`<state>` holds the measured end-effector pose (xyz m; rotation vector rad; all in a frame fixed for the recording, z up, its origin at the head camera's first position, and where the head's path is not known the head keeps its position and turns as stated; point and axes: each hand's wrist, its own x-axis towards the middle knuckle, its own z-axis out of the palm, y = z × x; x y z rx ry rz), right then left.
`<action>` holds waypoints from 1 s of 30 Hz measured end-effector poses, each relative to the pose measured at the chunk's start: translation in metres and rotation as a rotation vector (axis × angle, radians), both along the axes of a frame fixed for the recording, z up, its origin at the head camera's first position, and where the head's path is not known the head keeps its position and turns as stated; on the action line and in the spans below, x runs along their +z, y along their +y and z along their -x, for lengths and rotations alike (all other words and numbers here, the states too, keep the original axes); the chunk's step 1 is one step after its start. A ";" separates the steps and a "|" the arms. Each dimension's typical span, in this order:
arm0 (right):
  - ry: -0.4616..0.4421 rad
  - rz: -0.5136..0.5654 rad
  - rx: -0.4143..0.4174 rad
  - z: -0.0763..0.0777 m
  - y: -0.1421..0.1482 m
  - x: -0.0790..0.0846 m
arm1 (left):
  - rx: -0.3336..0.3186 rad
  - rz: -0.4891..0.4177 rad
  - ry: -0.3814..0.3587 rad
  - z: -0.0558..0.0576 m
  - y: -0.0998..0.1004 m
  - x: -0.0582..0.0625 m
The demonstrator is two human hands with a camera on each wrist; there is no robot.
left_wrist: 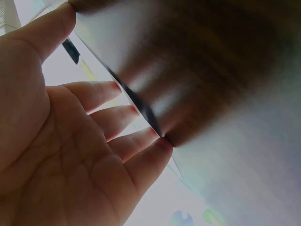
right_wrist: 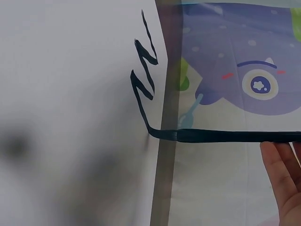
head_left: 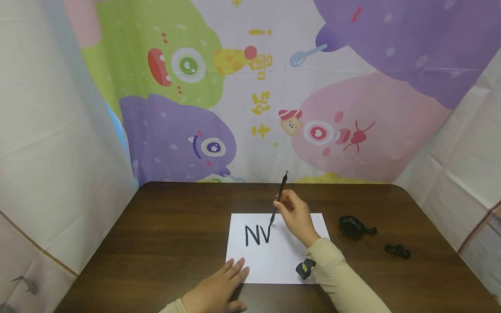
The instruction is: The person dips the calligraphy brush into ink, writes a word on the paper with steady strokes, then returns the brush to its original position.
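Observation:
My right hand [head_left: 296,216] pinches a dark ink brush [head_left: 282,186] by its handle, thumb and fingers around it. In the right wrist view the bent tip of the brush [right_wrist: 211,136] touches the white paper [head_left: 282,265] at the end of a black stroke. Black strokes [head_left: 252,235] on the sheet read like an N followed by a V shape. My left hand [head_left: 219,287] lies flat with fingers extended, fingertips on the paper's lower left corner. Seen from the left wrist, the left hand's palm [left_wrist: 70,146] faces the camera, its fingertips down on the surface.
To the right of the paper a black ink dish [head_left: 352,227] with a short handle sits on the brown table [head_left: 164,239]. Nearer the right edge lies a small dark brush rest-like piece [head_left: 397,251]. A cartoon-printed curtain [head_left: 266,156] hangs behind the table.

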<state>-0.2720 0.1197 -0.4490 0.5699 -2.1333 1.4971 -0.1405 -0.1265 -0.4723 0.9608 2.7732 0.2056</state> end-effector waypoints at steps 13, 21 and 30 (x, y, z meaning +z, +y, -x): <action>0.013 0.013 -0.002 0.000 0.003 0.002 | 0.007 -0.007 -0.012 0.000 0.000 0.001; 0.051 0.019 -0.024 -0.003 0.004 0.006 | 0.008 -0.008 -0.021 0.000 0.001 0.002; 0.076 -0.076 -0.063 -0.007 0.006 0.007 | 0.001 -0.013 0.004 -0.001 -0.001 0.001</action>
